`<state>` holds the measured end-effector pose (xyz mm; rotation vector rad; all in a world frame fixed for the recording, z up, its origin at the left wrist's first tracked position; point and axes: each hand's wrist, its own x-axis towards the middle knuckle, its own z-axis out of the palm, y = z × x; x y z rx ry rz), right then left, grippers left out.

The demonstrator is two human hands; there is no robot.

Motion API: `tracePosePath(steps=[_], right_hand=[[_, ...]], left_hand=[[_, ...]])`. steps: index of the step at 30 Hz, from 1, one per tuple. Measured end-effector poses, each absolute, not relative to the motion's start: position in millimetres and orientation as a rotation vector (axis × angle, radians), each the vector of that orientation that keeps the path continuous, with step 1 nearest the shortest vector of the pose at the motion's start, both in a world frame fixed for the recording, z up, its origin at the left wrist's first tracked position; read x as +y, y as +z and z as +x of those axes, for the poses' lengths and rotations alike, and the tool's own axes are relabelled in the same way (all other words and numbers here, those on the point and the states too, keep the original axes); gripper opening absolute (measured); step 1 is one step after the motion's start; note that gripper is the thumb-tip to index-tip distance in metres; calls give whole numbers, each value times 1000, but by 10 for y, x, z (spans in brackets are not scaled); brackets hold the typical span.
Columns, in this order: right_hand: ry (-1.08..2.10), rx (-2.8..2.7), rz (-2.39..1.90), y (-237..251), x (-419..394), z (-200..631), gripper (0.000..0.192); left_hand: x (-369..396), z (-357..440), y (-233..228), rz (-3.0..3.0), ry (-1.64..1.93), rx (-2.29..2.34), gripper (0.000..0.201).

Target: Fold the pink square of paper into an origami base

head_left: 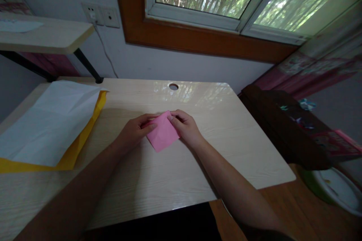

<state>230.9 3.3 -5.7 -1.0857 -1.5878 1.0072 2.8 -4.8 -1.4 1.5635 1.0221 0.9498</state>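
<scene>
A small pink sheet of paper [163, 135], roughly square and seemingly folded, is held between both hands over the middle of the desk. My left hand [137, 128] grips its left corner, thumb on top and fingers behind. On the upper right edge, my right hand [186, 126] pinches the paper, its thumb pressed near the top corner. The fingers under the paper are partly hidden. Whether the paper touches the desk top, I cannot tell.
White sheets [53, 116] lie over yellow paper [85, 135] on the left of the pale wooden desk [226, 158]. A raised shelf [65, 39] stands at the back left. Near the back edge is a round cable hole [173, 87]. A dark wooden cabinet [271, 120] stands to the right.
</scene>
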Motion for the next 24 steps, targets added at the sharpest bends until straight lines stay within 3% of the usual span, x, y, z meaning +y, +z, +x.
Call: tracePosePath(steps=[11, 24], right_hand=[[753, -1831, -1047, 27, -23, 2218, 20], [771, -1757, -1089, 23, -41, 2190, 23]], left_hand=[[-123, 109, 15, 1864, 927, 1104, 45], [-164, 135, 43, 1930, 990, 1262, 44]])
